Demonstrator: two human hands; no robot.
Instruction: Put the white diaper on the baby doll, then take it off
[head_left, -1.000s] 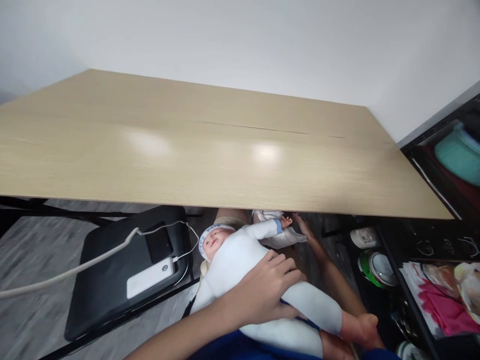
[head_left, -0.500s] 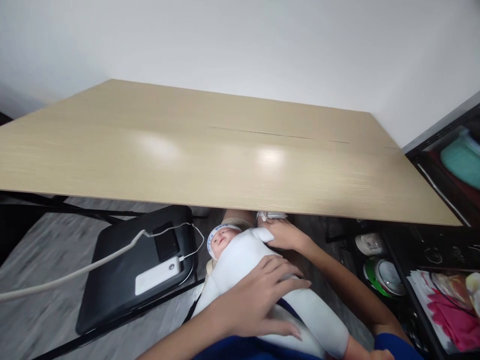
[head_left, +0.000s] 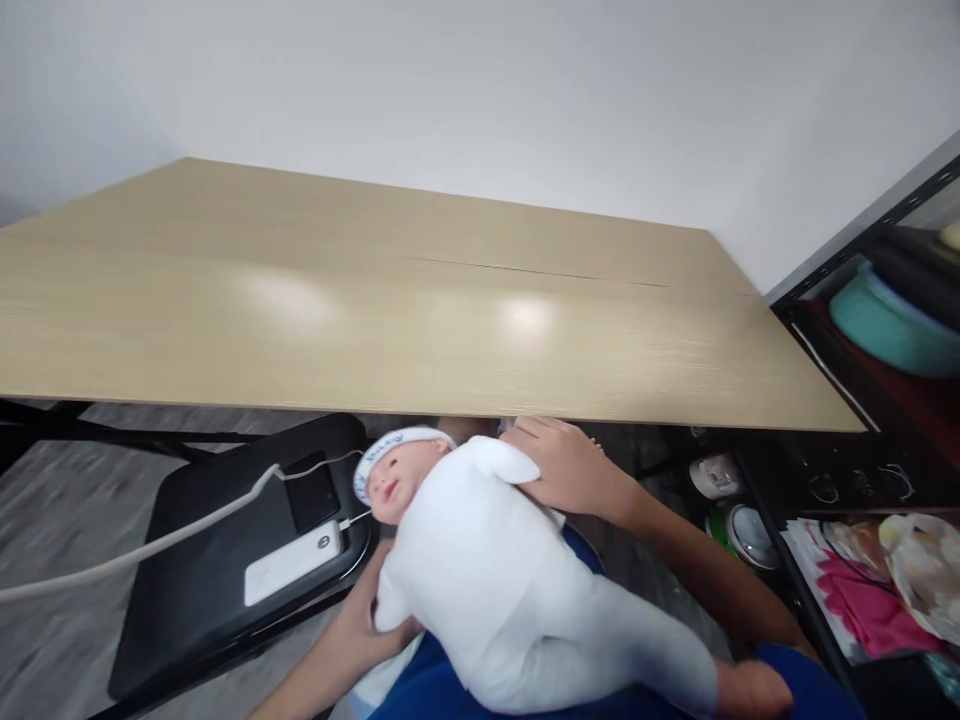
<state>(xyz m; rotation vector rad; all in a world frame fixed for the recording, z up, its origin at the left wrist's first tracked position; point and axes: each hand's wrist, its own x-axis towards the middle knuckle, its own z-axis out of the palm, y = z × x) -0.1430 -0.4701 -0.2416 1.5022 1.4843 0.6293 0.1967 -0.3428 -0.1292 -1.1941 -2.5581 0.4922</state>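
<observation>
Your left hand (head_left: 365, 622) cups the white-suited baby doll (head_left: 480, 565) from underneath; your right hand (head_left: 568, 466) clasps its far shoulder. Two-sided hold likely steadies it on your lap, below the pale wooden table (head_left: 420, 310).

Blue clothing (head_left: 806, 685), bare forearms (head_left: 697, 560)

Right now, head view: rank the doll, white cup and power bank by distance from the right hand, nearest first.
1. doll: touching; the right hand rests flat on its shoulder.
2. white cup: a short way to the hand's right, low down.
3. power bank: well off to the left, past the doll, on the black chair.
</observation>
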